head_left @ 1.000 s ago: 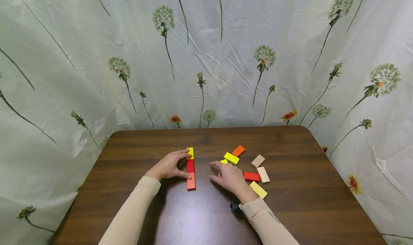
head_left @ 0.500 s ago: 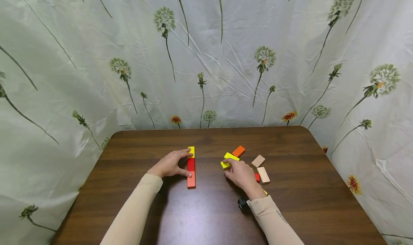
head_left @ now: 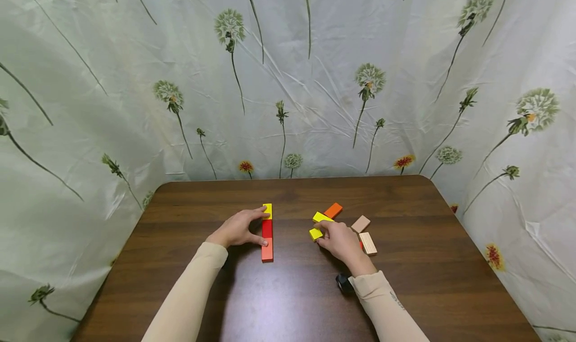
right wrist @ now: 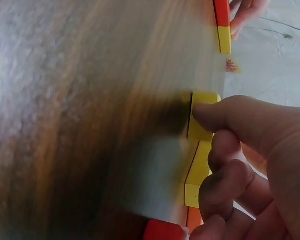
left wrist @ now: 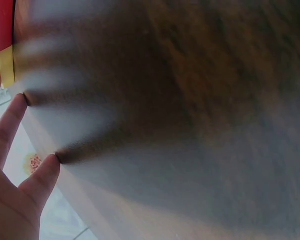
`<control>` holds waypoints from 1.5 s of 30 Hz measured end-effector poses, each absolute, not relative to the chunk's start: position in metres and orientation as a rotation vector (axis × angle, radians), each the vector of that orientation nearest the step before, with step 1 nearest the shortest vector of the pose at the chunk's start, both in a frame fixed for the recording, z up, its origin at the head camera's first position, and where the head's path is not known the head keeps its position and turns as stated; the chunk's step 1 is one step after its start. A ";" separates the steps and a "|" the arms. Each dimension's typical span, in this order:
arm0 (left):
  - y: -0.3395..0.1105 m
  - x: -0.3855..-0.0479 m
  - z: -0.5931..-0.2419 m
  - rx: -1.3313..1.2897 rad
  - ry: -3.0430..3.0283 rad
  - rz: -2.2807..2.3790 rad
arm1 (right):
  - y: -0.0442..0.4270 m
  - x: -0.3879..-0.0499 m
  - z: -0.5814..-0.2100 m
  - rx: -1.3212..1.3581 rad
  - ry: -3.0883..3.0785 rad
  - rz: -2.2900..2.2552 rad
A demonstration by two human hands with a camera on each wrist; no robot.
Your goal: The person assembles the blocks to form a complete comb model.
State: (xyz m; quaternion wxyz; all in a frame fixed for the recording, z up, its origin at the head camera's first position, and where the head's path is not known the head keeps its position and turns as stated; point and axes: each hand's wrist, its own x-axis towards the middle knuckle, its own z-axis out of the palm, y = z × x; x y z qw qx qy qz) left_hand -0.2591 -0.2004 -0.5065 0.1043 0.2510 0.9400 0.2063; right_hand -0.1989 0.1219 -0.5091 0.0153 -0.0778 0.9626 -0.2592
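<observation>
In the head view, a yellow block (head_left: 268, 212), a red block (head_left: 267, 228) and an orange-red block (head_left: 267, 254) lie end to end in a row. My left hand (head_left: 240, 228) touches this row, its thumb at the orange-red block and its forefinger on the yellow one, fingers spread. Two of its fingertips rest on the table in the left wrist view. My right hand (head_left: 343, 242) pinches another yellow block (right wrist: 202, 129) between thumb and forefinger. That block sits low by the tabletop; whether it touches the table I cannot tell.
Just behind the pinched block lie a yellow block (head_left: 320, 216) and an orange block (head_left: 333, 210). Two plain wooden blocks (head_left: 361, 223) lie to their right. A red block (right wrist: 162, 230) is mostly covered by my right hand in the head view. A patterned cloth (head_left: 324, 82) hangs behind the table (head_left: 202, 197).
My right hand has moved right to the loose blocks and now pinches a yellow one, which has turned slightly. The left hand stays at the row, which has shifted very slightly away.
</observation>
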 end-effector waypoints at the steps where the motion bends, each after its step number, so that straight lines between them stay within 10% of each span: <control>1: -0.200 -0.259 -0.507 0.737 2.772 0.606 | 0.122 -0.199 -0.509 -0.247 2.992 -0.812; 45: -0.201 -0.258 -0.507 0.701 2.754 0.627 | 0.076 -0.159 -0.516 -0.497 2.867 -0.929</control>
